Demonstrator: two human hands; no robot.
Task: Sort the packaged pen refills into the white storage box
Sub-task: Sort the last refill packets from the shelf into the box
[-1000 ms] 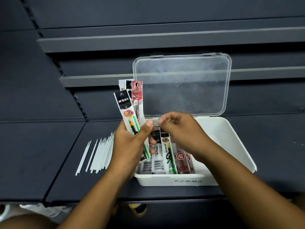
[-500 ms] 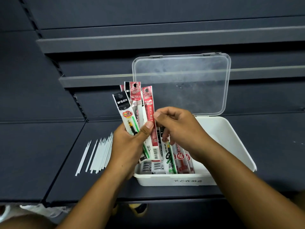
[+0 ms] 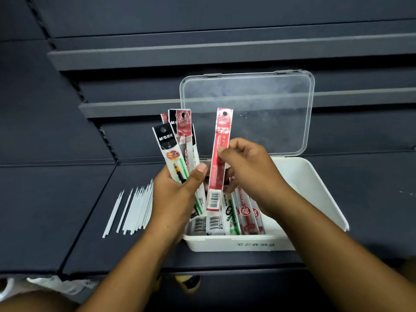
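Red refill packet (image 3: 219,158) pinched upright in my right hand (image 3: 249,174), frame centre; my left hand (image 3: 177,199) grips a bunch (image 3: 173,149) (fanned). Best laid flat in the white box (image 3: 315,199).

You're at shop shelving, probably the stationery section. Dark grey metal shelves (image 3: 56,210) rise in tiers in front of you. Each has a paler front lip (image 3: 225,52) of the sort that takes price strips, and a slotted upright (image 3: 107,143) runs up the back panel where two bays meet.

The goods say retail too. The fan of packaged refills (image 3: 167,145) in your left hand (image 3: 175,199) and the red pack (image 3: 221,131) in your right hand (image 3: 252,174) have printed header cards, punched hang holes and barcodes. More such packs lie in the white storage box (image 3: 315,188) on the shelf. Loose white refills (image 3: 135,210) lie in a row just beside it.
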